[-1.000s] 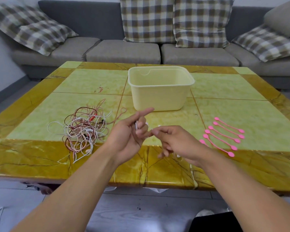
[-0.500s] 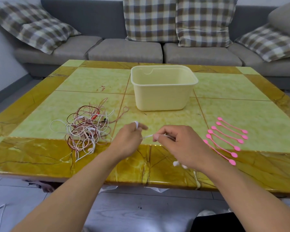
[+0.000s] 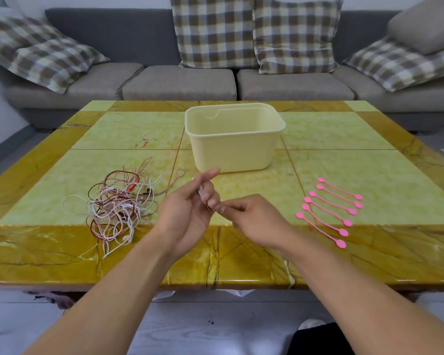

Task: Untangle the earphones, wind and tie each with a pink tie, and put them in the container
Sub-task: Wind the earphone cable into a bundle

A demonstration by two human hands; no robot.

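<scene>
White cord is what I have between my hands, wound in a few turns around the fingers of my left hand, which I hold up palm toward me just above the near part of the worktop. That hand's index finger is stretched out toward the container; the others are bent over the small coil. My right hand is right beside it, thumb and forefinger pinched together on what looks like the free end of the same cord, though the strand is too thin there for me to be certain.

I judge this to be the winding step for the first earphone. The rest of the earphones, red, pink and white, lie in a tangled heap on the worktop to my left, well apart from the coil. The pink ties, six as far as I can count, lie in a neat row to my right, untouched. The cream container stands at the middle of the worktop beyond my hands, and I see nothing in it.

Next I expect to need the last loose length laid onto the coil, then the coil kept pinched in the left hand so it does not spring apart while the right hand lets go and reaches across for the nearest tie. Slack grip on the coil is the risk.
</scene>
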